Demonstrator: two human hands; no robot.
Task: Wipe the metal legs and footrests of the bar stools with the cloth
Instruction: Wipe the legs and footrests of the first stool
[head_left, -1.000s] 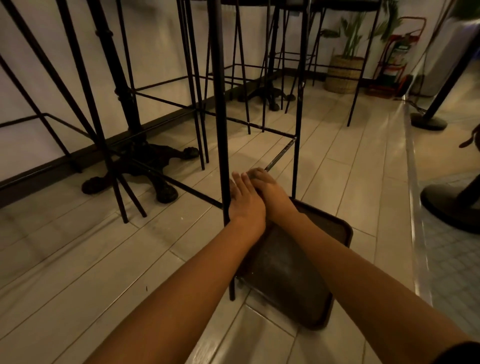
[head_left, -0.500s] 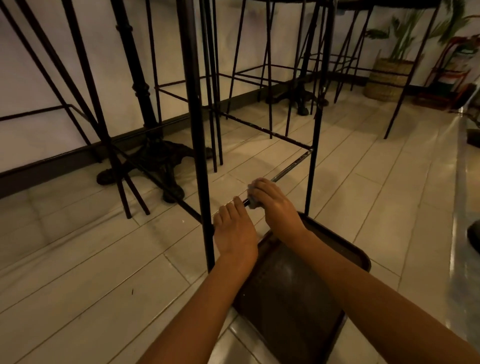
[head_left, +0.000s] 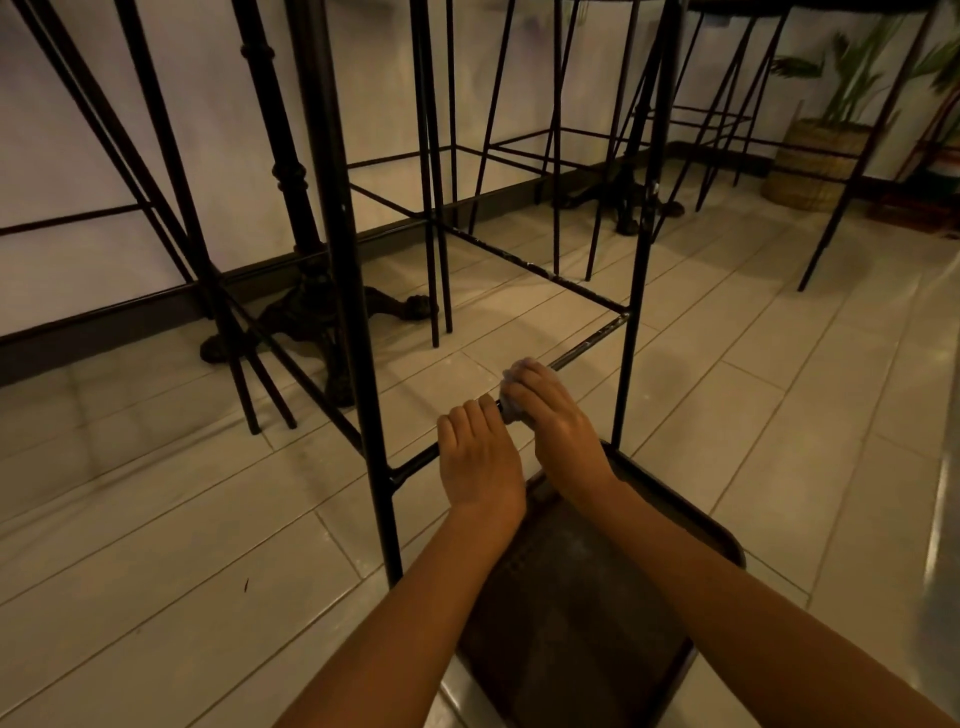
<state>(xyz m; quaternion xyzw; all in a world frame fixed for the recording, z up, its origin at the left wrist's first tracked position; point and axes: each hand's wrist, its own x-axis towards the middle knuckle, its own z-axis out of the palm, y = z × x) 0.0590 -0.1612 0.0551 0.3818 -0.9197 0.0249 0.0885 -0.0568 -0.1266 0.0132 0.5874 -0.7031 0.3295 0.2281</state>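
Head view: right hand (head_left: 561, 431) curls tight around a crumpled pale grey cloth (head_left: 511, 404) on the thin black metal footrest bar (head_left: 587, 345); left hand (head_left: 478, 460), fingers curled, grips that bar just beside it.

Left hand (head_left: 478, 457) and right hand (head_left: 558, 426) curled, adjacent.

Your left hand (head_left: 480, 462) and right hand (head_left: 558, 431) are bare; your left forearm (head_left: 415, 613), from 6 o'clock, and right forearm (head_left: 727, 592), from 5 o'clock, show uncovered skin throughout.

The cloth (head_left: 511, 408) is mostly hidden under the right hand (head_left: 563, 441).
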